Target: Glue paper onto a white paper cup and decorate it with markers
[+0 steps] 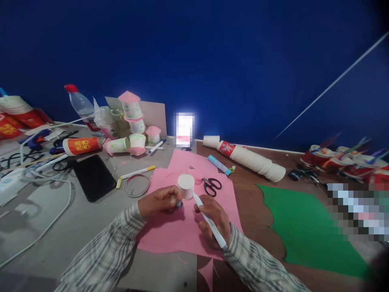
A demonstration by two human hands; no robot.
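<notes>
An upturned white paper cup (pixel 185 185) stands on a pink paper sheet (pixel 179 231). My left hand (pixel 161 200) is closed beside the cup on its left, pinching a small blue-grey pen cap (pixel 179 204). In my right hand (pixel 212 221) I grip a white marker (pixel 209 221), whose tip touches the cup's lower right edge. Black scissors (pixel 212 185) lie on the pink sheet just right of the cup.
A sleeve of stacked white cups (pixel 252 159) lies behind; a green sheet (pixel 306 231) at right. A black phone (pixel 94 177), wire ring (pixel 136 185), yellow-capped pen (pixel 136 173), decorated cups (pixel 133 121), bottle (pixel 80 105), glue gun (pixel 36 140) and cables (pixel 45 227) crowd the left.
</notes>
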